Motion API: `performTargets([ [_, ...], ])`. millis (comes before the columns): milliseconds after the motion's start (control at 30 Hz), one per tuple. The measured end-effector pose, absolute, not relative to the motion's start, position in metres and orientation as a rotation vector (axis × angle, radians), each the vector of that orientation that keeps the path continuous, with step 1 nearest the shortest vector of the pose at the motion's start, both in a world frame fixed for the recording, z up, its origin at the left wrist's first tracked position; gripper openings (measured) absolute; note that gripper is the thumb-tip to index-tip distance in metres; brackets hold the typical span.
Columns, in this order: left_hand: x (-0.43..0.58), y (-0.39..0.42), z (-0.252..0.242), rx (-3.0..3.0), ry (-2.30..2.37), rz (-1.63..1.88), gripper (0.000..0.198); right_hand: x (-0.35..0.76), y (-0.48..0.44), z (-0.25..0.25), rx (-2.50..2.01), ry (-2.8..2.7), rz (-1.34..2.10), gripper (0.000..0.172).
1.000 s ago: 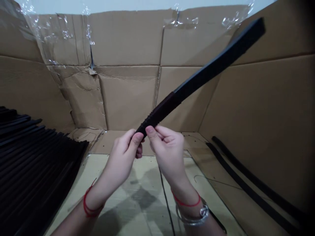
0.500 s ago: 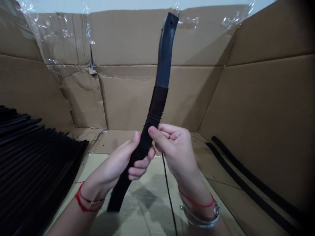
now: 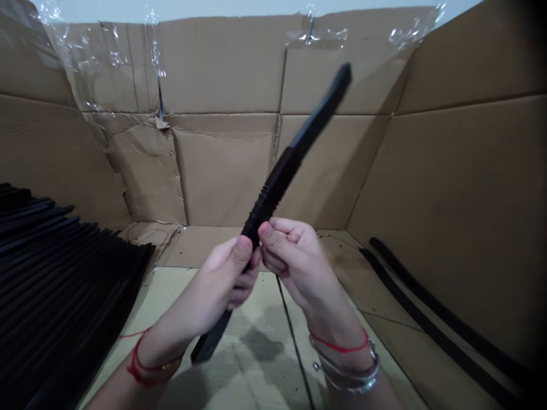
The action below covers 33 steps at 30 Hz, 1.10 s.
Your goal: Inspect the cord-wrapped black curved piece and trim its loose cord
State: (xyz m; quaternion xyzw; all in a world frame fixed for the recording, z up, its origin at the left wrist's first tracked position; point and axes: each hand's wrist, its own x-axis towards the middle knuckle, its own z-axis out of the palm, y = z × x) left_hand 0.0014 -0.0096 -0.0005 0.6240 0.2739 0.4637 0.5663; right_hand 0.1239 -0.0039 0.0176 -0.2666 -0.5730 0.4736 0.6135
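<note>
Both hands, left hand (image 3: 226,273) and right hand (image 3: 294,259), grip clamped on the black rubber strip (image 3: 277,182). It's swung from upright half a second back to tilting right, above the stack of black strips (image 3: 60,267), so it's being turned over.

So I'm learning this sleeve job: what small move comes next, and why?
Probably push the ribbed sleeve further up the black strip: both the left hand and right hand pinch just below it, and bare strip remains above.

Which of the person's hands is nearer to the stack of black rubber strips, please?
Left. The left hand is on the side of the stack of black rubber strips; the right hand is farther across.
</note>
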Motion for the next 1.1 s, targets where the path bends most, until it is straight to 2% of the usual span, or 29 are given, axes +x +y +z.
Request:
performTargets([
  [67, 0.001, -0.007, 0.000, 1.444, 0.602, 1.050, 0.050, 0.125, -0.007, 0.020, -0.652, -1.313, 0.986, 0.034],
  [167, 0.000, -0.007, 0.003, 1.400, 0.666, 1.230, 0.041, 0.125, -0.011, 0.022, -0.645, -1.290, 0.982, 0.032],
  [300, 0.001, -0.014, 0.006, 1.221, 0.511, 0.903, 0.049, 0.125, -0.010, 0.022, -0.584, -1.386, 1.206, 0.036],
  [433, 0.001, -0.019, 0.004, 1.322, 0.581, 1.146, 0.040, 0.123, -0.010, 0.022, -0.604, -1.230, 1.046, 0.029],
  [533, -0.004, -0.017, 0.002, 1.297, 0.411, 0.881, 0.048, 0.126, -0.017, 0.025, -0.588, -1.356, 1.155, 0.026],
  [600, -0.008, -0.012, 0.002, 1.297, 0.294, 0.719, 0.055, 0.129, -0.021, 0.027, -0.625, -1.391, 1.108, 0.028],
  [733, -0.010, -0.003, 0.004, 1.312, 0.412, 0.888, 0.043, 0.126, -0.019, 0.024, -0.708, -1.353, 0.992, 0.032],
  [900, -0.005, -0.005, 0.001, 1.122, 0.304, 0.767, 0.044, 0.121, -0.009, 0.018, -0.628, -1.238, 1.047, 0.021],
  [1100, 0.015, -0.013, -0.011, 1.221, 0.267, 0.704, 0.044, 0.140, -0.009, 0.028, -0.519, -1.035, 0.915, 0.037],
])
